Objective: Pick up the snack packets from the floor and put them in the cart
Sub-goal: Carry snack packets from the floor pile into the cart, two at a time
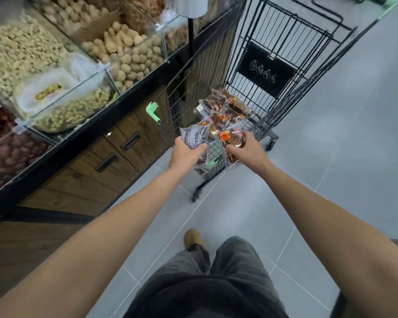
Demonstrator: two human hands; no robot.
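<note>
A black wire shopping cart [283,49] with green corner bumpers stands ahead on the grey tiled floor. Several clear snack packets [223,106] with brown contents and red-orange labels lie in its basket. My left hand [185,152] grips a packet [194,136] that shows its grey printed back. My right hand [245,151] grips a packet [231,138] with an orange label facing up. Both hands are stretched out over the near end of the cart, just above the basket's rim.
To the left runs a counter of glass bins [55,72] with bulk snacks over wooden cabinet doors [106,161]. A black post [190,35] rises beside the cart. My legs and a brown shoe [192,238] are below. Grey floor [342,145] lies to the right.
</note>
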